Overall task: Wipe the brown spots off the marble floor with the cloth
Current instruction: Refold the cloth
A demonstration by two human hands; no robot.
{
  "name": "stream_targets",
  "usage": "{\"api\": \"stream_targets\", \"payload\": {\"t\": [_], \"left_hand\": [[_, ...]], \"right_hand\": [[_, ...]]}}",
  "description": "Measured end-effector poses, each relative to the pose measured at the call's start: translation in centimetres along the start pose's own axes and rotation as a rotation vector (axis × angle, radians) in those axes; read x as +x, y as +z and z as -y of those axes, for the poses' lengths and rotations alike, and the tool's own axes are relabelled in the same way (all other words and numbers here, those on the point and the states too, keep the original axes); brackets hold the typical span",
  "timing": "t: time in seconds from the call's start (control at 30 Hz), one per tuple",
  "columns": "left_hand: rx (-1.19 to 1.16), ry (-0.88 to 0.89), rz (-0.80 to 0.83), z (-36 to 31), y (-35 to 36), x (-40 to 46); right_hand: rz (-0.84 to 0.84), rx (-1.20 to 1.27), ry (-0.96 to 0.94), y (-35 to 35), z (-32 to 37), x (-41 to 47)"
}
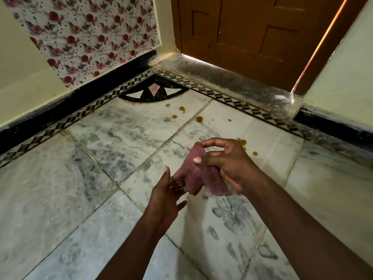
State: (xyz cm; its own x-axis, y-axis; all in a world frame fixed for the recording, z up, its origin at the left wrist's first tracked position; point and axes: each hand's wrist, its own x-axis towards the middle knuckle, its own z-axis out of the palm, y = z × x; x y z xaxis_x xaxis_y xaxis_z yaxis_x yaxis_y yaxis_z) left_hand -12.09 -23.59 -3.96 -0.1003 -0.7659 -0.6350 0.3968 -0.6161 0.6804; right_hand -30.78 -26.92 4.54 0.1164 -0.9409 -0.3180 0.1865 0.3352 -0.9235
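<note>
A dull pink cloth (198,174) hangs above the marble floor (113,138), pinched by my right hand (226,162) at its upper part. My left hand (167,190) sits just below and left of it, fingers spread, touching the cloth's lower left edge. Several brown spots mark the floor: a cluster (182,110) near the corner inlay, one (199,119) by a tile joint, and more (242,142) just right of my right hand, with one (255,153) a little lower.
A black corner inlay (153,91) with a checkered border (232,101) lies ahead. A wooden door (252,33) stands behind a dusty threshold (232,75). Floral fabric (86,37) hangs on the left wall above a black skirting (70,110).
</note>
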Motion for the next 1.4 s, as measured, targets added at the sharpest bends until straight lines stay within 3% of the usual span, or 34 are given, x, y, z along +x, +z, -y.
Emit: {"api": "stream_targets", "payload": {"t": [0.23,0.43,0.87,1.13,1.4], "left_hand": [[-0.06,0.059,0.066,-0.4,0.7,-0.9],[0.068,0.157,0.04,-0.8,0.8,-0.7],[0.077,0.316,-0.095,-1.5,-0.5,0.6],[0.149,0.34,-0.134,-1.1,-0.9,1.0],[0.145,0.277,-0.034,-1.3,0.3,0.1]], "right_hand": [[-0.107,-0.209,0.022,0.0,0.5,-0.1],[-0.202,-0.352,0.003,0.1,0.4,-0.1],[-0.306,-0.146,0.096,-0.1,-0.1,-0.2],[-0.366,-0.165,0.075,-0.7,-1.0,0.0],[-0.339,-0.108,0.066,-0.6,-1.3,0.4]]}}
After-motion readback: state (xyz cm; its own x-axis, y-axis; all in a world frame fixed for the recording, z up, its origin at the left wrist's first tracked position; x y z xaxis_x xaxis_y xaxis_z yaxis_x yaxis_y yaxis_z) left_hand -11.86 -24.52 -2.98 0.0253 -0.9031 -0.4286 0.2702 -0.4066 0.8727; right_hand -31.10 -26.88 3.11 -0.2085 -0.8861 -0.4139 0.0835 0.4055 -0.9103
